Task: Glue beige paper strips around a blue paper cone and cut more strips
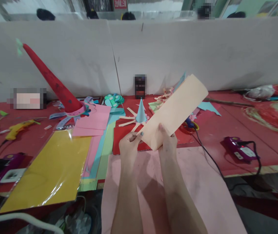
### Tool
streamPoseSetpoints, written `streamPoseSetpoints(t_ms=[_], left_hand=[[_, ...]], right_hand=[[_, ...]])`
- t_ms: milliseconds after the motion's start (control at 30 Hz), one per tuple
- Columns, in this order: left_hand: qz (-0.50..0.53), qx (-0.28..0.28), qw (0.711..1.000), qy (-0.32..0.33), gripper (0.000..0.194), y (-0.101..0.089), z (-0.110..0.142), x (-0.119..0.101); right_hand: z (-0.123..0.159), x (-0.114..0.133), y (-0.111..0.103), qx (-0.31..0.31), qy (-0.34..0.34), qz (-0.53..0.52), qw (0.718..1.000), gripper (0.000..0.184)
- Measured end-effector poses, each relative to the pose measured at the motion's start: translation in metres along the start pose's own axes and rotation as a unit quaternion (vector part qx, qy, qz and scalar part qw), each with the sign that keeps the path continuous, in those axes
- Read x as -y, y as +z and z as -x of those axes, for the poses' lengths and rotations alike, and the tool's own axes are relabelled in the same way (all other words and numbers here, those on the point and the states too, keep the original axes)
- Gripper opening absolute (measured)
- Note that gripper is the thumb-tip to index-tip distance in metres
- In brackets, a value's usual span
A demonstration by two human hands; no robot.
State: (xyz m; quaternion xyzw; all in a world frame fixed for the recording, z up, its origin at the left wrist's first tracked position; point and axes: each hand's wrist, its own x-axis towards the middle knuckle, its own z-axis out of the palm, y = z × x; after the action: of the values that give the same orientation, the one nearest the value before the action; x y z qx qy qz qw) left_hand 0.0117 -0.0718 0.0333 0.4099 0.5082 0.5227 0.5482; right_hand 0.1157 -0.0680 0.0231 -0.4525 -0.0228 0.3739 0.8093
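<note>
Both my hands hold a folded or curved sheet of cream paper, raised at a slant above the table. My left hand pinches its lower left corner between thumb and fingers. Along the lower edge, my right hand grips it, thumb on the face and fingers behind, partly hidden. Just beyond my hands stands a light blue paper cone with cream strips spreading from its base. Beneath it lies a red sheet, and a pink sheet covers the table edge under my forearms.
At left, a tall red cone leans above pink paper and a wrapped yellow pack. A yellow glue gun lies farther left. Purple power boxes sit at both sides, with cables. A grey partition closes the back.
</note>
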Motion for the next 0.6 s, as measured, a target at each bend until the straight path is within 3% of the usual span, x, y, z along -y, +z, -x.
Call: streamPoseSetpoints(t_ms=[600], left_hand=[[0.009,0.004,1.000,0.004,0.024,0.0014,-0.0011,0.0021]], right_hand=[[-0.0008,0.0003,-0.0004,-0.004,-0.004,0.000,1.000,0.047]])
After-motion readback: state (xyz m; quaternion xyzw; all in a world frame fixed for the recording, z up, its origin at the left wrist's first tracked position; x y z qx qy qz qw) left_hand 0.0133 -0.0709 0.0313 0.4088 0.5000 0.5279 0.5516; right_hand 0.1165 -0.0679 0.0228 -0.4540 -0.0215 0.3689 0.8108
